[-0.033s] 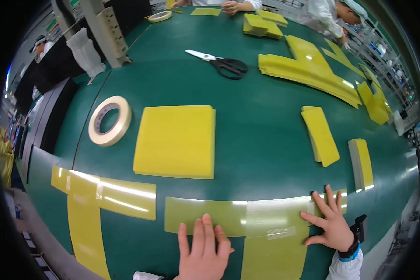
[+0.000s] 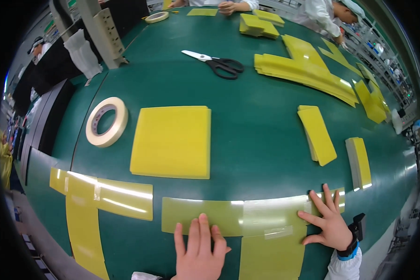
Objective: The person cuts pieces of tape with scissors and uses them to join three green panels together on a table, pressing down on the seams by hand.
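Note:
Flat on the green table before me lies a T-shaped assembly of translucent yellow sheets [image 2: 273, 259], joined by strips of clear tape [image 2: 278, 232]. My left hand [image 2: 200, 252] rests palm down, its fingertips on the lower edge of the left arm [image 2: 182, 212] of the T. Over at the right end, my right hand [image 2: 330, 228] lies spread across the short sheet piece [image 2: 342, 200] and the joint beside it. Both hands are open and grip nothing. Another taped T-shaped assembly [image 2: 83, 228] lies to the left.
Beyond the hands sit a square stack of yellow sheets [image 2: 170, 142], a masking tape roll [image 2: 92, 128] and black-handled scissors [image 2: 225, 68]. Narrow stacks [image 2: 319, 137] [image 2: 364, 163] lie right, a T-shaped pile [image 2: 308, 74] farther back. Co-workers [image 2: 312, 18] [image 2: 238, 5] work at the far side.
The whole view has shifted slightly, so the things on the table appear a little farther left. Both hands keep their places on the sheets.

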Motion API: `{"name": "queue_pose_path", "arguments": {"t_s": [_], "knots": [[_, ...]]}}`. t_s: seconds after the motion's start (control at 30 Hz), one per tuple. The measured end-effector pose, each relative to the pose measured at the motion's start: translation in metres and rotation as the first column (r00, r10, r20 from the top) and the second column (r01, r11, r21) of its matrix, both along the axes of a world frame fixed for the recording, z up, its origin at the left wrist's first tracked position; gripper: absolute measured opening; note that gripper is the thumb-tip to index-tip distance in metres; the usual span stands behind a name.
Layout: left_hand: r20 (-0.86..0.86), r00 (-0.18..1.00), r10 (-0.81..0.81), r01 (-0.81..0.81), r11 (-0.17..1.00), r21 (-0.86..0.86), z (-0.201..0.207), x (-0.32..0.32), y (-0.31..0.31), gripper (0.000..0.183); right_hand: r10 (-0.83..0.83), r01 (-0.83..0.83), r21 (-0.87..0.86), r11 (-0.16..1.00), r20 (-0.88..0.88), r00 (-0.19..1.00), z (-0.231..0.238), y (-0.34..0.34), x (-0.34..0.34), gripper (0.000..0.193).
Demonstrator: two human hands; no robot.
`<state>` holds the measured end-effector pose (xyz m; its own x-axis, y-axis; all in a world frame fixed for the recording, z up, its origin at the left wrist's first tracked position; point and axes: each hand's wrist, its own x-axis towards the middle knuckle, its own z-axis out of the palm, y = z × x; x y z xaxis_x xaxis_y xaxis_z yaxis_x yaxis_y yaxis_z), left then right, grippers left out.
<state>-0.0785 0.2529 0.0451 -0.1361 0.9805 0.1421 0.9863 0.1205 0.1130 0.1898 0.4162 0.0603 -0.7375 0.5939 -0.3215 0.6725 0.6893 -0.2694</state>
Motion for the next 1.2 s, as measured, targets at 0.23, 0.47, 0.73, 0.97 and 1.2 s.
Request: {"name": "queue_pose_path", "arguments": {"t_s": [0.23,0.47,0.73,0.97,1.2], "knots": [[0.113,0.994,-0.009,-0.001,0.996,0.092,-0.003,-0.008,0.005,0.037,0.031,-0.031,0.035,0.999,-0.014,0.999,0.001,-0.003,0.004,0.075],[0.013,0.998,-0.053,0.052,0.993,0.106,-0.006,-0.012,0.007,0.030,0.060,-0.056,0.091,0.994,-0.044,0.997,-0.002,-0.001,0.004,0.076],[0.013,0.998,-0.064,0.062,0.989,0.136,-0.015,-0.013,0.002,0.028,0.079,-0.071,0.114,0.991,-0.072,0.994,-0.002,-0.001,0.004,0.075],[-0.011,0.999,-0.053,0.054,0.977,0.205,-0.016,-0.012,0.005,0.012,0.086,-0.077,0.130,0.988,-0.068,0.994,-0.003,-0.002,0.004,0.076],[-0.003,0.998,-0.057,0.056,0.978,0.199,-0.012,-0.012,0.005,0.019,0.076,-0.069,0.108,0.992,-0.064,0.995,0.000,-0.002,0.003,0.076]]}}
